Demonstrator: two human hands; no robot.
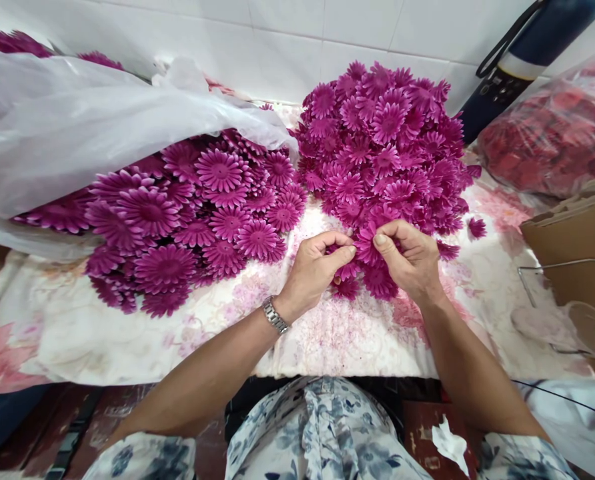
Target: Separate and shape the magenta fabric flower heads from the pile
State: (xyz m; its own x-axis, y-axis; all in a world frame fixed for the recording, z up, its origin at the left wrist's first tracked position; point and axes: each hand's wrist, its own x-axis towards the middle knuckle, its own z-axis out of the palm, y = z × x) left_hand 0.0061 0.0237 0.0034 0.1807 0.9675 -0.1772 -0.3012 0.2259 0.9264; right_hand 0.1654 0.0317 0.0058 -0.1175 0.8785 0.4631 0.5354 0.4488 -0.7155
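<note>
Because the grip is fine, a tear could come easily

While the right hand clamps a purple flower head between thumb and finger, the left hand has its own fingertips together at the rim — what they pinch, I cannot tell. The flower sits before the pile, right of the worktop's middle. An uneven tug could rip petals — a nudge, slump the pile toward the front edge.

Dark blue bottle, cardboard box

flowers: matt, cloth-like | white bag: smooth plastic | watchband: shiny metal | tiles: glossy
</note>
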